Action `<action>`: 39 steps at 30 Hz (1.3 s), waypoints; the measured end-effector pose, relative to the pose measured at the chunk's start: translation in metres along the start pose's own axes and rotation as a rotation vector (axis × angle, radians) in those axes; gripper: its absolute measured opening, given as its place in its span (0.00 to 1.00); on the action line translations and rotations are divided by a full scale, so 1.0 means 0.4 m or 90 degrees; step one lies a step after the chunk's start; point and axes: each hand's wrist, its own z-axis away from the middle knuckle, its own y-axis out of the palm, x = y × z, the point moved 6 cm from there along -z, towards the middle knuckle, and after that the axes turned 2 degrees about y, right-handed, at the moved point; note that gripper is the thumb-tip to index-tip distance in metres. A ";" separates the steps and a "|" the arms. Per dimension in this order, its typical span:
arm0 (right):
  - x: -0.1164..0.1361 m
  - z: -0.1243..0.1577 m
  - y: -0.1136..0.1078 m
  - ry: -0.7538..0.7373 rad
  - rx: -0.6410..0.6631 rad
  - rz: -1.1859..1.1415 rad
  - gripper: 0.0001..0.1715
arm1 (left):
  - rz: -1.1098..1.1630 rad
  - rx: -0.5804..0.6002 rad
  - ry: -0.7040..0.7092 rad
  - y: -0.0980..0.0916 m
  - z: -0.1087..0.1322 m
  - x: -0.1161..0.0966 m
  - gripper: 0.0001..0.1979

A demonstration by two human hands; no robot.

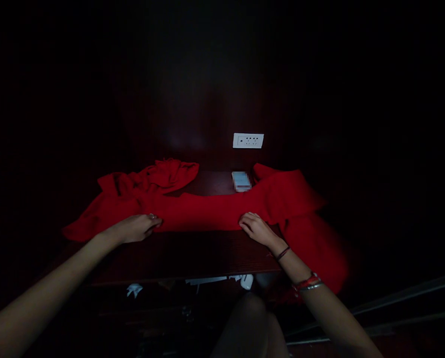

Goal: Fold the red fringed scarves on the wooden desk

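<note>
Left hand (135, 227) and right hand (256, 228) lie flat, well apart, on the red cloth (207, 211). Small box (241, 181) behind it: label blurred.

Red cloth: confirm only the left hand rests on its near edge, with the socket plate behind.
Wrong: the head view shows the left hand and the right hand both resting on the red cloth's near edge; the socket plate is behind it.

Left hand (135, 227) and right hand (257, 228) rest flat on red cloth (207, 209). Cloth spread over dark table (192, 256). Wall socket (248, 140) behind.
</note>
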 end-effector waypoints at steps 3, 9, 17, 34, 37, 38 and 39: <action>0.002 0.001 -0.005 0.002 0.009 -0.004 0.13 | 0.099 0.122 -0.018 0.000 -0.012 0.003 0.06; -0.036 0.002 -0.022 0.087 -0.046 0.005 0.17 | 0.049 -0.081 -0.016 -0.107 -0.143 -0.035 0.17; -0.081 0.060 0.023 0.193 0.084 0.092 0.28 | 0.057 -0.099 -0.002 0.081 -0.305 -0.177 0.26; -0.066 0.067 -0.034 0.237 0.048 0.191 0.27 | 0.100 -0.007 -0.017 0.102 -0.371 -0.222 0.31; -0.057 0.058 -0.039 0.156 0.109 0.206 0.20 | 0.105 -0.023 -0.011 0.111 -0.368 -0.221 0.32; -0.057 0.059 -0.039 0.132 0.132 0.215 0.18 | 0.104 -0.036 -0.010 0.110 -0.366 -0.219 0.32; -0.059 0.061 -0.040 0.115 0.148 0.227 0.17 | 0.102 -0.047 -0.011 0.109 -0.363 -0.216 0.32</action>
